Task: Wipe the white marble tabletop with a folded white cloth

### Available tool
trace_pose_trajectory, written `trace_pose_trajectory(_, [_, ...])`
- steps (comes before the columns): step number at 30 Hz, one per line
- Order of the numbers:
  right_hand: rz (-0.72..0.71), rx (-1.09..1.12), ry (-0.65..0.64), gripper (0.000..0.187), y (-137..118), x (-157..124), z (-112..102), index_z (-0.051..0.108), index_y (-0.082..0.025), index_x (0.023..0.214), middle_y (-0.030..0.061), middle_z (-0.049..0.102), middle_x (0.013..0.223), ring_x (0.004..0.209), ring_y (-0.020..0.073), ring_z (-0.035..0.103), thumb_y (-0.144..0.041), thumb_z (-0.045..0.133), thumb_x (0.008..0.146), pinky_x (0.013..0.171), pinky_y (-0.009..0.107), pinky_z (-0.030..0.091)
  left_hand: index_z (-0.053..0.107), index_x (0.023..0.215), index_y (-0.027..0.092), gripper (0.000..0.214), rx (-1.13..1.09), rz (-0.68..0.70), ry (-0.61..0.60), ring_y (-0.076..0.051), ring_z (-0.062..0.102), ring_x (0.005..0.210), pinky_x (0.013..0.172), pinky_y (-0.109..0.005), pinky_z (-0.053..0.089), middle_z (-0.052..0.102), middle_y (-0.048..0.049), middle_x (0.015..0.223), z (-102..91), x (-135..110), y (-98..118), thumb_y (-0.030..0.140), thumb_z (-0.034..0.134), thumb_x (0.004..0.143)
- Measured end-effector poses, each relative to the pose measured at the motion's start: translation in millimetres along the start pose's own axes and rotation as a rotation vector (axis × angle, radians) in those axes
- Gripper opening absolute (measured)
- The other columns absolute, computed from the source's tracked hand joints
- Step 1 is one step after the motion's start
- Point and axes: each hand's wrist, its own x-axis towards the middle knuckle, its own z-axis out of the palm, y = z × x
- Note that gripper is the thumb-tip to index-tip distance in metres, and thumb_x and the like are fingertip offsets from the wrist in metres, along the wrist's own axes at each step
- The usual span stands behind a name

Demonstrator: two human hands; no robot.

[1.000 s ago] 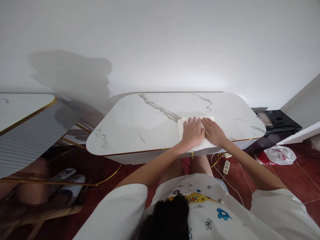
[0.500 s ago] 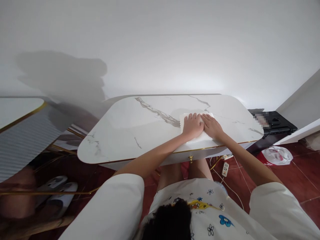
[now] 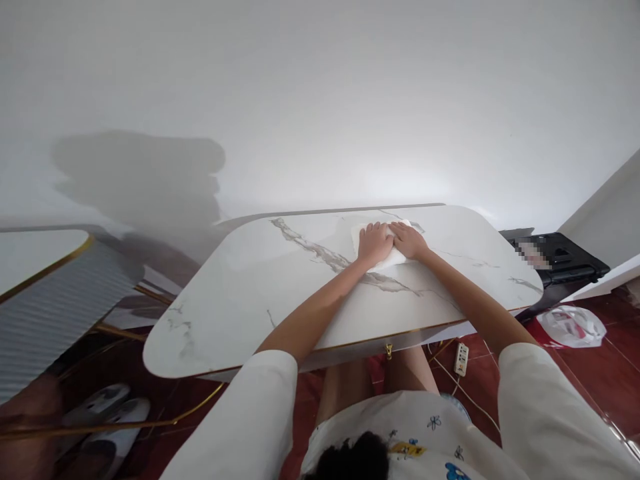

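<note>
A white cloth [image 3: 361,232] lies on the white marble table [image 3: 280,280] near its far edge by the wall. My left hand [image 3: 374,243] rests flat on the cloth with fingers stretched forward. My right hand [image 3: 409,240] lies flat beside it, touching it, also pressing on the cloth. Both arms reach far across the tabletop. Most of the cloth is hidden under my hands.
A second marble-topped table [image 3: 40,257] with gold trim stands at the left. White slippers [image 3: 107,410] lie on the red tile floor. A power strip [image 3: 461,359] and cable hang below the table. A black case [image 3: 560,257] and a plastic bag [image 3: 570,325] sit at the right.
Both hands have slid the cloth away from the near table edge to the far edge by the wall. My arms are now stretched out further.
</note>
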Motion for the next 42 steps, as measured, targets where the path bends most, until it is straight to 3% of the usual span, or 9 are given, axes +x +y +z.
trace_pose_trajectory(11, [0.019,0.025,0.003,0.057,13,63,14,0.047,-0.011,0.148,0.0090,0.046,0.155,0.144,0.0249,0.039,-0.022,0.033,0.093,0.120,0.041,0.031,0.052,0.136,0.021,0.047,0.020,-0.044,-0.011,-0.026,0.042,0.136,0.114,-0.044,0.031,0.055,-0.0094,0.143,5.2,53,-36,0.026,0.032,0.095])
trace_pose_trajectory(21, [0.011,0.052,0.018,0.056,26,99,16,0.048,-0.011,0.146,0.0083,0.049,0.153,0.143,0.0240,0.040,-0.020,0.035,0.092,0.119,0.039,0.033,0.043,0.146,0.018,0.054,0.092,-0.065,-0.045,-0.029,0.035,0.142,0.116,-0.049,0.027,0.046,-0.0110,0.152,13.2,92,-47,0.026,0.024,0.097])
trace_pose_trajectory(25, [0.065,0.054,0.015,0.056,36,103,16,0.047,-0.015,0.148,0.0051,0.047,0.155,0.145,0.0233,0.039,-0.021,0.034,0.094,0.120,0.040,0.033,0.047,0.142,0.018,0.051,0.090,-0.044,-0.060,-0.030,0.037,0.140,0.115,-0.049,0.028,0.050,-0.0118,0.148,16.2,105,-42,0.026,0.025,0.097])
trace_pose_trajectory(32, [0.111,0.037,0.016,0.056,60,102,16,0.044,-0.011,0.150,0.0082,0.043,0.157,0.147,0.0256,0.034,-0.022,0.033,0.096,0.123,0.041,0.027,0.048,0.142,0.019,0.050,0.101,0.002,-0.064,-0.029,0.040,0.138,0.114,-0.049,0.029,0.051,-0.0116,0.147,25.3,120,-27,0.026,0.026,0.097])
trace_pose_trajectory(42, [0.098,0.013,0.031,0.057,59,80,13,0.043,-0.005,0.149,0.0131,0.043,0.157,0.146,0.0279,0.036,-0.020,0.031,0.095,0.121,0.044,0.028,0.036,0.153,0.017,0.057,0.092,-0.006,-0.119,-0.029,0.025,0.150,0.121,-0.049,0.021,0.033,-0.0090,0.162,25.2,103,-14,0.029,0.024,0.099])
